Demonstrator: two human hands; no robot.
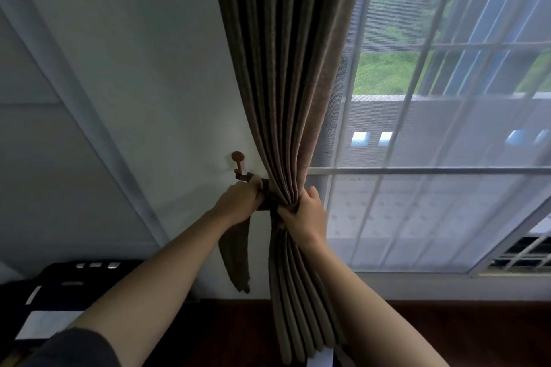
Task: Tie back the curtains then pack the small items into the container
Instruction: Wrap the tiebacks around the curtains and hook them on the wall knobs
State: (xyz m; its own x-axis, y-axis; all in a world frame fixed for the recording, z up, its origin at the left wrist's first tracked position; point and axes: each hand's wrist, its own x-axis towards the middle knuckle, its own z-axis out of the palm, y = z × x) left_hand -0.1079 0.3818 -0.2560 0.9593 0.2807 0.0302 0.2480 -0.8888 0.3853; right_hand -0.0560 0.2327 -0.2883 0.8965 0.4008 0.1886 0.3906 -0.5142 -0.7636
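Observation:
A brown pleated curtain (286,74) hangs beside the window and is gathered into a narrow bundle at waist height. My right hand (307,214) grips the gathered curtain from the right side. My left hand (238,201) holds the matching brown tieback strap (238,250) just below a brown wooden wall hook (238,161). The strap's loose end hangs down under my left hand. Where the strap passes round the bundle is hidden between my hands.
A white wall (134,83) is on the left, a window with a sheer white curtain (441,158) on the right. A dark bed or bag with striped fabric (59,292) lies at lower left. Dark wooden floor (447,334) runs below the window.

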